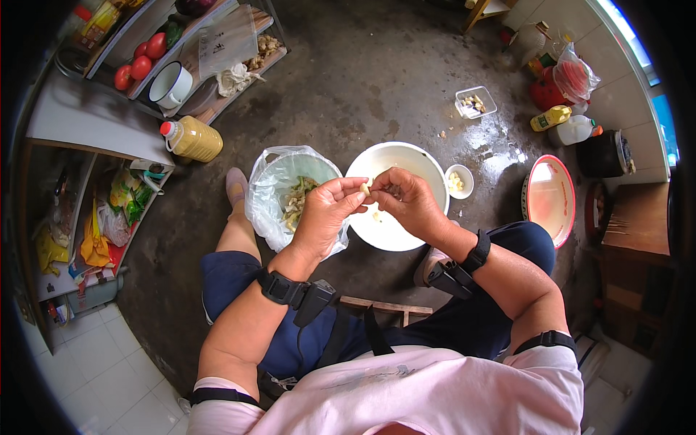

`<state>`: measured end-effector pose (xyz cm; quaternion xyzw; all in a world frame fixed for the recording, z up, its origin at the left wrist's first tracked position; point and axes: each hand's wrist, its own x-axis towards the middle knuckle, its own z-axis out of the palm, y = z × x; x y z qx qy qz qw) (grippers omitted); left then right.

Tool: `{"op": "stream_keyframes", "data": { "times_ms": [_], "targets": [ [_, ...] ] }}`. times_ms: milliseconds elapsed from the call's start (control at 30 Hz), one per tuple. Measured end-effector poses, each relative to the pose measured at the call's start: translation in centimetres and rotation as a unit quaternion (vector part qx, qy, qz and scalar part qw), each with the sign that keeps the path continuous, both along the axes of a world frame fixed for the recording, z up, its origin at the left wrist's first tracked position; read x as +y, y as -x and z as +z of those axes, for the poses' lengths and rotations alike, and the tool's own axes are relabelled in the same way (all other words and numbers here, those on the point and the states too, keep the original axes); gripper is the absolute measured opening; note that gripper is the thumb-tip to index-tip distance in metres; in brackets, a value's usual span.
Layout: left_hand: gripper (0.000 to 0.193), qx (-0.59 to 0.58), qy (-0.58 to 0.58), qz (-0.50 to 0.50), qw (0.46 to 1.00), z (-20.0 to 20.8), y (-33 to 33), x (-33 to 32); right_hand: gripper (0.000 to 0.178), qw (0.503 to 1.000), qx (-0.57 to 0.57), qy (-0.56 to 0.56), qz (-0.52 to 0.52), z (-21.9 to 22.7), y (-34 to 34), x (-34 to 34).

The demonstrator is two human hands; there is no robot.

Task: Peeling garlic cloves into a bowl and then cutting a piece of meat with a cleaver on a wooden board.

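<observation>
As left fingers [346, 185] meet right fingers [391, 180], both pinch a pale clove [365, 189] between them.

The person is wearing a pale pink, short-sleeved fabric T-shirt [464, 395] that is showing a faint grey print [388, 376] across the chest, and navy-blue fabric shorts [228, 283]. Black elastic bands [226, 394] are circling both upper arms. The left hand [322, 209] and right hand [415, 201] are showing bare; black wrist straps [281, 288] are carrying boxy black plastic modules [315, 303], and a thin dark cable [300, 344] is trailing from the left one. A dusty-mauve, rounded shoe [235, 184] is covering the left foot.
</observation>
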<state>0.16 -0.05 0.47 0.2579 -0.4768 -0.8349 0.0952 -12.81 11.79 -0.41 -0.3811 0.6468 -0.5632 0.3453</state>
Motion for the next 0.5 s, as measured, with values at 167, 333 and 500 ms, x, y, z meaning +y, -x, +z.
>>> {"op": "stream_keyframes", "data": {
  "times_ms": [167,333,500],
  "targets": [
    [0.023,-0.003,0.006,0.001,1.0,0.02,-0.03,0.0,0.011,1.0,-0.002,-0.028,0.006,0.61,0.06,-0.06],
    [0.023,0.002,0.016,-0.011,1.0,-0.11,-0.05,0.0,0.012,0.999,-0.032,-0.009,-0.001,0.19,0.02,-0.07],
    [0.025,0.002,0.015,-0.012,1.0,-0.09,0.03,0.01,0.011,0.999,-0.042,-0.007,0.006,0.0,0.13,-0.01]
  ]
}}
